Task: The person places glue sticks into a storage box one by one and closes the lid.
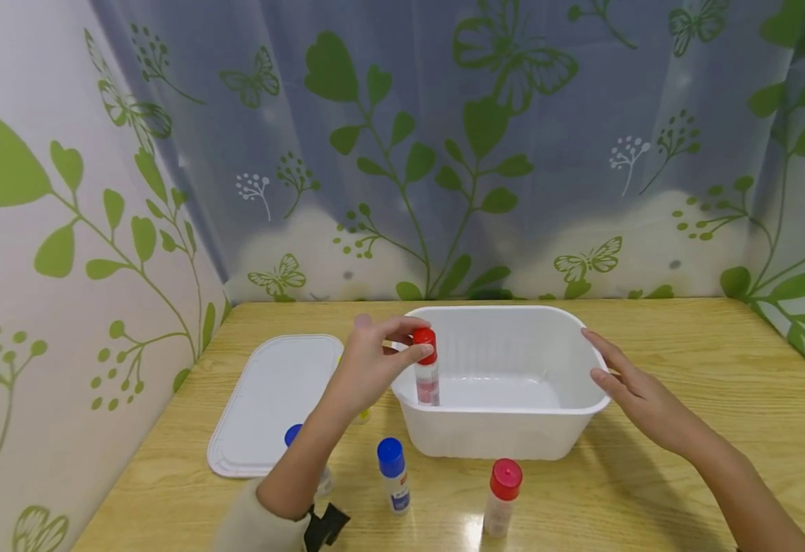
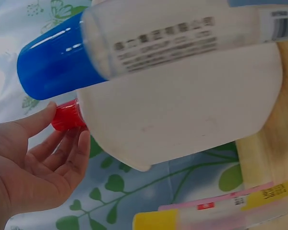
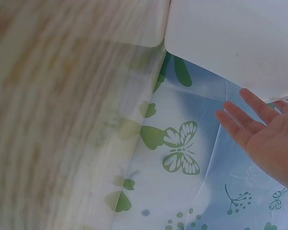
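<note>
A white plastic bin (image 1: 492, 433) stands on the table. My left hand (image 1: 368, 360) reaches over its left side and pinches a glue stick by its red cap (image 1: 425, 345). That stick is upright, its lower part inside the bin. In the left wrist view, the cap shows past the bin's edge between thumb and fingers. My right hand (image 1: 640, 399) rests on the bin's right rim; the right wrist view shows its fingers (image 3: 240, 120) nearly straight beside the wall. In front stand a blue-capped glue stick (image 1: 392, 475) and another red-capped glue stick (image 1: 502, 498).
A white lid (image 1: 271, 399) lies flat to the left. Another blue-capped glue stick (image 1: 294, 435) stands partly behind my left forearm. A yellow-capped glue stick (image 2: 156, 221) shows in the left wrist view. Printed fabric (image 1: 402, 153) hangs behind the table.
</note>
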